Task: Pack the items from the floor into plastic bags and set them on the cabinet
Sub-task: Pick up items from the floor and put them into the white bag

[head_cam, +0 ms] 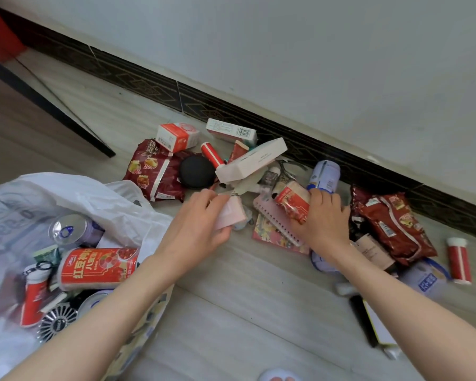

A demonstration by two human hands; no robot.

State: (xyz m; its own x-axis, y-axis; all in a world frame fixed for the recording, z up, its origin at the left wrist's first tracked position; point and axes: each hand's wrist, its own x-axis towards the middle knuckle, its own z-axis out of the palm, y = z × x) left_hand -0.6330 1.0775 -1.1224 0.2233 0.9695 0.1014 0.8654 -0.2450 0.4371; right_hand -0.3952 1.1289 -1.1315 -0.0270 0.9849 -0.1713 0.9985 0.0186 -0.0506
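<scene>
Left hand (201,224) grips pack (231,214); right hand (322,218) grips can (293,200).

Even, soft daylight, fairly bright, no hard shadows; only faint shade under the forearms and beside the packets on the floor (231,312). Mild glare on the plastic bag (66,193) and on the shiny can top inside it, w/ the wall (341,50) washed pale grey. Wide-angle lens bends the dark baseboard (259,116) and tilts the whole scene; left hand (201,224) and the pink pack it holds are motion-blurred, right hand (322,218) a bit sharper, corners soft and smeared, esp. bottom left.
</scene>
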